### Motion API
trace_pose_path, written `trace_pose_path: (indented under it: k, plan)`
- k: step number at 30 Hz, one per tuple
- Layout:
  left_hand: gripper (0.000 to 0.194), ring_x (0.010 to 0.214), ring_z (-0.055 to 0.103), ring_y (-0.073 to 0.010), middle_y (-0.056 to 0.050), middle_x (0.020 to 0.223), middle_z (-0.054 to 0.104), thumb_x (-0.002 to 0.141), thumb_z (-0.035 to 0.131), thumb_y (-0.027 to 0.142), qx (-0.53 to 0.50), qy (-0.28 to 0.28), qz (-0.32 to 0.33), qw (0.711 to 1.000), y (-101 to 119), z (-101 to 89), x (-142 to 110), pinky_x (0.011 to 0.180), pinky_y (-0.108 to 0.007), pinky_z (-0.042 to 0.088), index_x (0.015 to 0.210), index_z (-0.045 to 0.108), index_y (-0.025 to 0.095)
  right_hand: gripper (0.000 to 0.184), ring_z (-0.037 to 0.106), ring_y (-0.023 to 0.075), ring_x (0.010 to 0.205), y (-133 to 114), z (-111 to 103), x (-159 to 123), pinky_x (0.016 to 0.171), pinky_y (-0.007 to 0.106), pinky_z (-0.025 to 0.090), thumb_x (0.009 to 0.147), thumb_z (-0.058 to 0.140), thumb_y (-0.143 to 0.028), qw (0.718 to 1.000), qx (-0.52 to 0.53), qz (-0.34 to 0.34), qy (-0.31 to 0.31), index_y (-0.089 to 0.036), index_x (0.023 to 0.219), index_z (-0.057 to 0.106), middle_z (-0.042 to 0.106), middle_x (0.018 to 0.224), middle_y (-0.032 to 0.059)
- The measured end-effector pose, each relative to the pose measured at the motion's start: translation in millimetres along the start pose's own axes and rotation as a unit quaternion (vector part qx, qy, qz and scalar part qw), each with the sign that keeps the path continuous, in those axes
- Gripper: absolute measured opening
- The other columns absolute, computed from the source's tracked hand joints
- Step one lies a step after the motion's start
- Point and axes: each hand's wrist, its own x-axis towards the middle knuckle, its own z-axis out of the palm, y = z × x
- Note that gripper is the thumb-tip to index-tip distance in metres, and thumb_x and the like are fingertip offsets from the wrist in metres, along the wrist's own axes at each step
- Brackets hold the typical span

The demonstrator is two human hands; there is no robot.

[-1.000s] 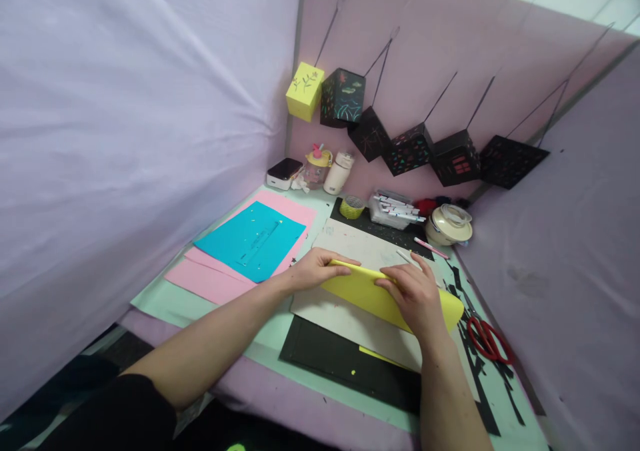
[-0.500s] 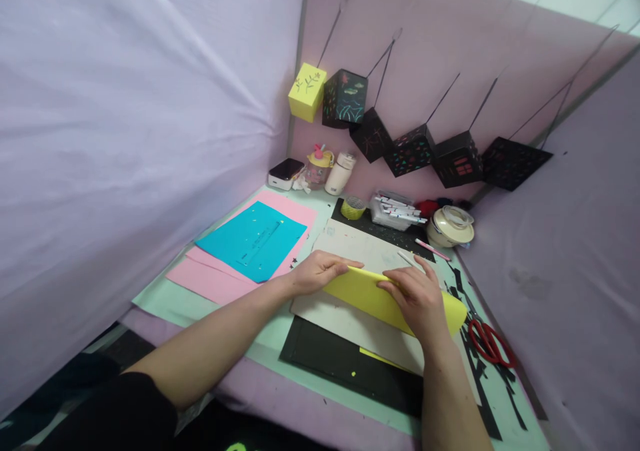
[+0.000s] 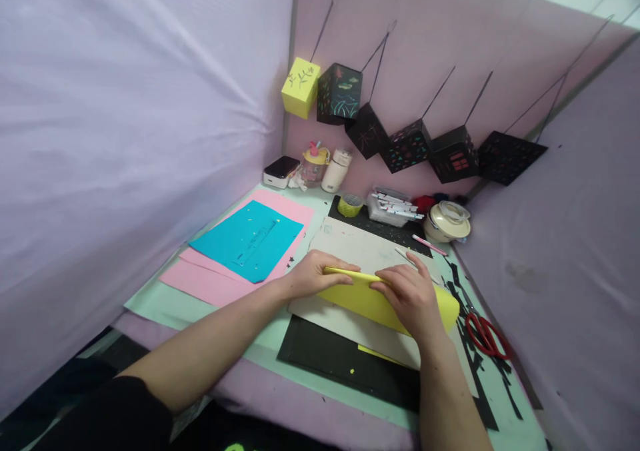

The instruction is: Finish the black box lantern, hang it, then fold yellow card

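Observation:
A sheet of yellow paper (image 3: 367, 302), bent over so that its right end curls, is held up above a whitish board. My left hand (image 3: 320, 273) pinches its upper edge at the left, thumb on the near side. Close by, my right hand (image 3: 407, 294) grips the same edge between thumb and fingers, with one finger raised. Beneath the paper lies the whitish board (image 3: 350, 238), and a black sheet (image 3: 320, 348) shows in front of it. A pale pen (image 3: 404, 256) lies on the board just behind my right hand.
Red-handled scissors (image 3: 487, 336) lie at right among black paper strips (image 3: 511, 388). Blue paper (image 3: 245, 238) with a clear ruler rests on pink sheets (image 3: 190, 283) at left. Tape (image 3: 350, 204), a marker box (image 3: 393, 208) and a lidded pot (image 3: 447, 222) stand behind. Decorated paper boxes (image 3: 340, 94) hang above.
My left thumb has shifted slightly along the yellow paper's edge. Both hands still hold the sheet, and the whole view has moved a little.

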Motion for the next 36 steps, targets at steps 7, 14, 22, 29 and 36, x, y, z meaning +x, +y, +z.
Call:
trace_pose_path:
  k: [7, 14, 22, 29, 36]
  plan:
    - [0.025, 0.087, 0.072, -0.0180, -0.005, 0.099, 0.076, 0.080, 0.071, 0.028, -0.006, 0.016, 0.005, 1.000, 0, 5.0, -1, 0.079, -0.023, 0.054, 0.103, 0.075, 0.019, 0.012, 0.064, 0.0153, 0.079, -9, 2, 3, 0.108, 0.046, 0.034, 0.091, 0.061, -0.028, 1.000, 0.010, 0.001, -0.008, -0.020, 0.099, 0.063, 0.071, 0.085, 0.0022]
    - [0.022, 0.087, 0.073, -0.0173, -0.005, 0.097, 0.076, 0.086, 0.065, 0.031, 0.010, 0.007, 0.036, 0.999, -1, 9.2, -3, 0.078, -0.023, 0.054, 0.100, 0.076, 0.019, 0.008, 0.060, 0.0117, 0.068, -17, 0, 6, 0.107, 0.044, 0.035, 0.091, 0.060, -0.023, 1.000, 0.000, -0.006, 0.013, -0.019, 0.084, 0.062, 0.069, 0.073, -0.0010]
    - [0.026, 0.088, 0.072, -0.0178, -0.007, 0.097, 0.076, 0.092, 0.055, 0.031, 0.023, -0.005, 0.058, 0.998, 6, 7.9, -3, 0.079, -0.024, 0.054, 0.099, 0.076, 0.017, 0.011, 0.059, 0.0109, 0.065, -19, -2, 6, 0.106, 0.043, 0.036, 0.091, 0.060, -0.022, 1.000, -0.008, -0.015, 0.020, -0.020, 0.080, 0.062, 0.067, 0.069, -0.0024]
    - [0.019, 0.085, 0.072, -0.0170, -0.006, 0.092, 0.077, 0.088, 0.063, 0.030, 0.024, 0.048, 0.077, 0.996, 3, 10.1, -2, 0.078, -0.023, 0.054, 0.093, 0.076, 0.018, 0.010, 0.059, 0.0110, 0.065, -20, -4, 6, 0.106, 0.043, 0.035, 0.091, 0.060, -0.020, 1.000, -0.005, -0.008, 0.017, -0.020, 0.081, 0.061, 0.067, 0.070, -0.0024]
    - [0.015, 0.081, 0.072, -0.0161, -0.006, 0.088, 0.077, 0.087, 0.065, 0.028, 0.026, 0.086, 0.096, 0.991, 1, 19.2, -6, 0.077, -0.024, 0.055, 0.091, 0.076, 0.017, 0.005, 0.063, 0.0141, 0.073, -27, -3, 8, 0.106, 0.044, 0.036, 0.091, 0.058, -0.022, 1.000, 0.001, 0.008, 0.025, -0.021, 0.090, 0.063, 0.071, 0.080, 0.0010]
